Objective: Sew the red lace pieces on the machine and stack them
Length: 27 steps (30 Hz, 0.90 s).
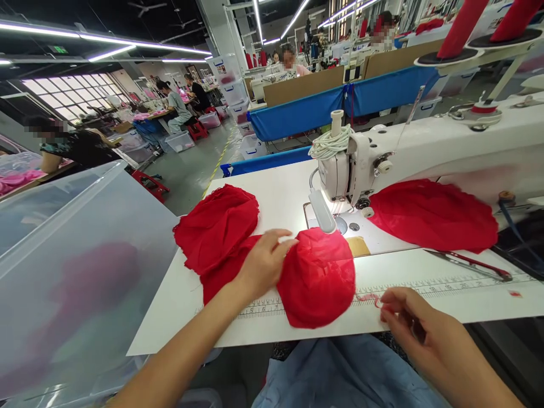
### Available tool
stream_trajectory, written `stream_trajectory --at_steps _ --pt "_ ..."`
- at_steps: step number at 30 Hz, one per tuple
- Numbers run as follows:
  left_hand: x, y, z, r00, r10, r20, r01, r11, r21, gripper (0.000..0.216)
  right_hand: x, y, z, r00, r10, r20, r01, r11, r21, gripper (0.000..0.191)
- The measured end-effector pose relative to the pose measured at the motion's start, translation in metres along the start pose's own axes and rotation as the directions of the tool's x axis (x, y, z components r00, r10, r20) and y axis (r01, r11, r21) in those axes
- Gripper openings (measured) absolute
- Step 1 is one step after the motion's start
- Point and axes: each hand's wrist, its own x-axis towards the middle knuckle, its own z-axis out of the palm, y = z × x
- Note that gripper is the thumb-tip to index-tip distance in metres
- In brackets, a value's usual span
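A rounded red fabric piece lies flat on the white sewing table, in front of the sewing machine needle area. My left hand rests at its left edge, thumb and forefinger apart with a gap between them. To the left, a crumpled pile of red fabric spreads partly under that hand. My right hand is at the table's front edge, finger and thumb pinched at a short tangle of red thread. More red fabric lies under the arm of the white sewing machine.
Red-handled scissors lie on the right, beside a ruler printed along the table. A translucent plastic bin stands close on the left. Red thread cones rise at upper right. Several people sit at machines farther back.
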Motion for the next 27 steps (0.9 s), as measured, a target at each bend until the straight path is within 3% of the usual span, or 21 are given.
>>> stream_trajectory --at_steps 3,5,9,12,14,16,17,19,21,22,24,27 --pt "0.010 0.043 -0.001 0.965 0.134 0.224 -0.095 0.979 -0.179 0.026 -0.002 -0.013 0.004 0.990 0.124 0.062 -0.136 0.955 0.263 0.019" --pt "0.014 0.065 0.001 0.920 0.169 0.355 -0.106 0.976 -0.191 0.020 0.000 -0.021 0.003 0.968 0.191 0.164 -0.243 0.873 0.423 0.022" --pt "0.019 0.080 0.003 0.903 0.047 0.427 0.033 0.984 -0.177 0.019 0.015 -0.029 -0.007 0.881 0.332 0.337 -0.473 0.597 0.648 0.036" --pt "0.030 0.082 0.006 0.909 0.003 0.416 0.133 0.946 -0.296 0.040 0.033 -0.035 -0.015 0.872 0.335 0.356 -0.479 0.436 0.762 0.036" --pt "0.039 0.082 0.010 0.908 -0.006 0.419 0.201 0.884 -0.422 0.029 0.045 -0.039 -0.016 0.888 0.301 0.346 -0.446 0.393 0.804 0.033" --pt "0.048 0.079 0.017 0.892 -0.092 0.443 0.337 0.788 -0.515 0.006 0.052 -0.041 -0.015 0.920 0.291 0.262 -0.367 0.408 0.836 0.037" --pt "0.052 0.077 0.020 0.871 -0.155 0.465 0.419 0.728 -0.543 0.011 0.054 -0.041 -0.013 0.939 0.303 0.165 -0.296 0.464 0.835 0.038" --pt "0.057 0.073 0.026 0.809 -0.259 0.528 0.566 0.586 -0.581 0.021 0.049 -0.040 -0.005 0.958 0.273 -0.083 -0.137 0.696 0.705 0.026" --pt "0.060 0.069 0.030 0.748 -0.293 0.596 0.658 0.448 -0.605 0.025 0.038 -0.037 0.005 0.975 0.046 -0.216 0.041 0.923 0.383 0.013" --pt "0.060 0.069 0.030 0.724 -0.299 0.621 0.687 0.393 -0.612 0.026 0.031 -0.036 0.012 0.973 -0.115 -0.198 0.157 0.965 0.209 0.014" --pt "0.062 0.070 0.031 0.696 -0.312 0.647 0.718 0.331 -0.613 0.024 0.017 -0.034 0.023 0.919 -0.382 -0.101 0.377 0.924 -0.064 0.019" --pt "0.067 0.073 0.033 0.680 -0.331 0.654 0.733 0.287 -0.617 0.020 0.005 -0.032 0.035 0.839 -0.543 -0.038 0.510 0.809 -0.290 0.024"
